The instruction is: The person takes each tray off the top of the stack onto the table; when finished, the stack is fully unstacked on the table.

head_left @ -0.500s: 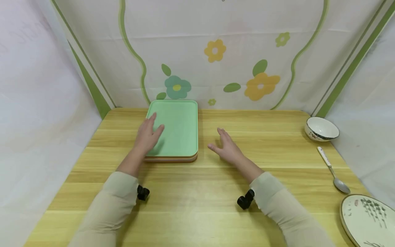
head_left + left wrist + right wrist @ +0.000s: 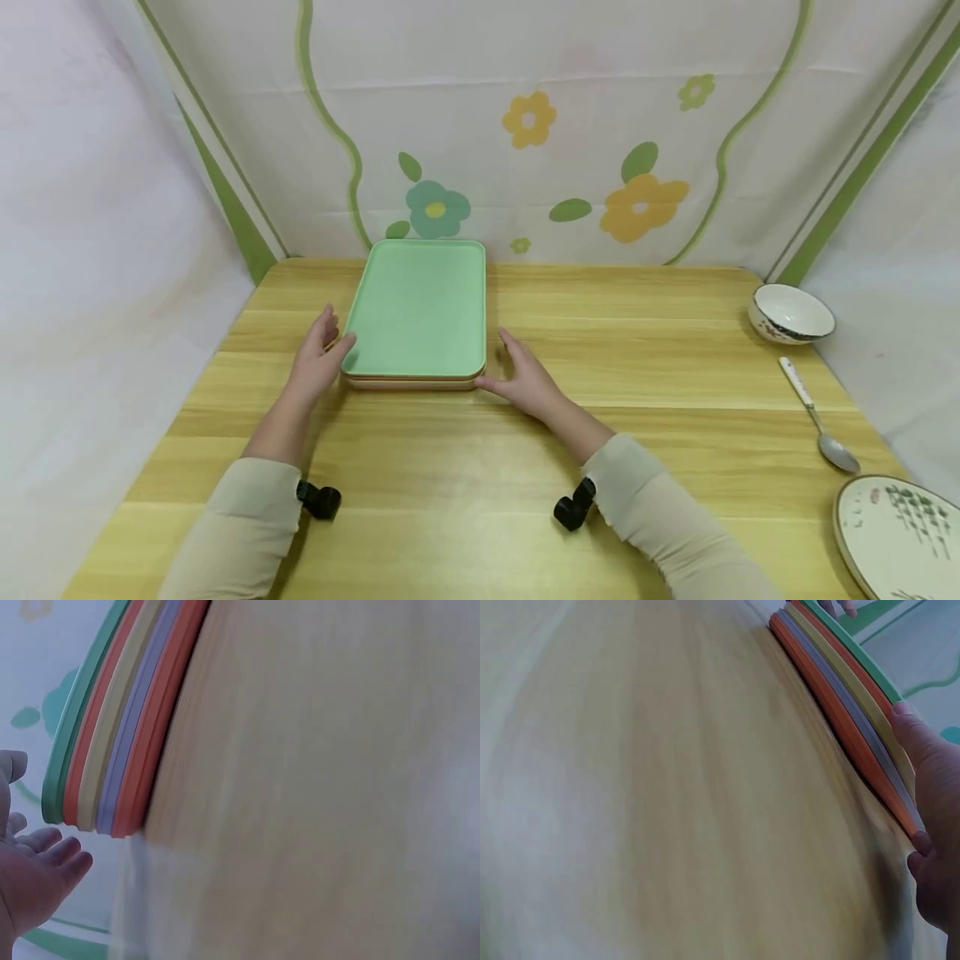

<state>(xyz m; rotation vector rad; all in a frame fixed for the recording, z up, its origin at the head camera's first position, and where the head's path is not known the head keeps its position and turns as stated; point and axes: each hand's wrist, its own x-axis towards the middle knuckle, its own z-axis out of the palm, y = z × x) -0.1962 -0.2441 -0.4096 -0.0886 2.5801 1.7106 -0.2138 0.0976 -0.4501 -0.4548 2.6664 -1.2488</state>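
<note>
— Nearest the camera, what lies on the wooden table?
— Both hands, fingers straight and loose. The right hand touches the tray stack at its right near corner; the left hand seems to touch its left edge.
— The stack?
— Smooth rounded rectangles, green on top, at the table's far middle. Half a second ago the left hand lay on the top tray.

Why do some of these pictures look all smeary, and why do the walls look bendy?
Head view: sharp and evenly lit, with soft shadows under the hands; the wide lens bows the backdrop stripes near the edges. Left wrist view: the wooden table is blurred, though the stack of trays shows its coloured edges. Right wrist view: the table is smeared too, and the right hand looms large at the frame's edge.
</note>
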